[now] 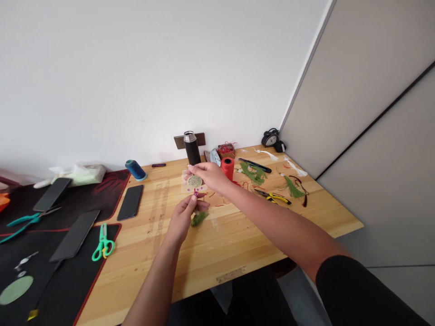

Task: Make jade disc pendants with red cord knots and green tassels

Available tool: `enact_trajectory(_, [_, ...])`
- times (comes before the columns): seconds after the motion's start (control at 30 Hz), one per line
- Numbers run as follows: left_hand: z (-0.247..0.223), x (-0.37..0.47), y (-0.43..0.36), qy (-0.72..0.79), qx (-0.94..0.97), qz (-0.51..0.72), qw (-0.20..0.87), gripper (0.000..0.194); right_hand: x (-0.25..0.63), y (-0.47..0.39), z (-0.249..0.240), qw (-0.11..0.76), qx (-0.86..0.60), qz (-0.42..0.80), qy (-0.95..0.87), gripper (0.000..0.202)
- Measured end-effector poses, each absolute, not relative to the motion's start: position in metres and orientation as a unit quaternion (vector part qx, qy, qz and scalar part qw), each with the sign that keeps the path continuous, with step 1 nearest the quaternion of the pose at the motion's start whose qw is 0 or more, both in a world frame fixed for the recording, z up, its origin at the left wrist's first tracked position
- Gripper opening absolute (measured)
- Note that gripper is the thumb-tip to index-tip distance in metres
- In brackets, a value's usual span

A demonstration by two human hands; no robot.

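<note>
My left hand (183, 213) pinches a small purple and red piece (196, 193) between thumb and forefinger, its other fingers loosely spread. A green tassel (199, 219) hangs just below that hand. Above and slightly to the right, my right hand (208, 174) has its thumb and forefinger pressed together; what they hold, if anything, is too small to make out. Between the hands, a round pale pierced disc (194, 181) rests on a clear sheet with small purple beads (201, 188).
Behind my hands stand a black flask (192, 149) and a red thread spool (227, 168). Yellow-handled pliers (273, 197), a cutter (255, 165) and green tassels (253, 173) lie right. A phone (130, 202), blue spool (136, 170) and green scissors (103, 244) are left.
</note>
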State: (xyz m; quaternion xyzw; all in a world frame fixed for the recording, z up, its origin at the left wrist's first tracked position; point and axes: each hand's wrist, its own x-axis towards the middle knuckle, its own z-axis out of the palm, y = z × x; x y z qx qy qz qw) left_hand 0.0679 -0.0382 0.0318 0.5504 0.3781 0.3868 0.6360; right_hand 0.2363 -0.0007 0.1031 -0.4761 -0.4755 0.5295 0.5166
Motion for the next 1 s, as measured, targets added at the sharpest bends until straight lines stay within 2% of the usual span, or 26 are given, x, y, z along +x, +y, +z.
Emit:
enact_trajectory(0.1, [0.029,0.068,-0.031,0.357,0.519,0.409,0.66,0.068,0.236,-0.001,0.105,0.535,-0.473,0.538,-0.449,0.024])
enact_trajectory(0.2, [0.031,0.07,-0.021,0.344,0.476,0.428,0.687,0.071,0.235,-0.003,0.109,0.542,-0.462,0.556,-0.429,0.022])
enact_trajectory(0.5, [0.05,0.073,-0.011,0.283,0.339,0.385,0.81,0.053,0.235,-0.009,0.117,0.531,-0.434,0.577,-0.444,0.027])
enact_trajectory(1.0, [0.052,0.08,-0.02,0.224,0.275,0.393,0.848,0.029,0.235,-0.011,0.114,0.543,-0.392,0.589,-0.453,0.028])
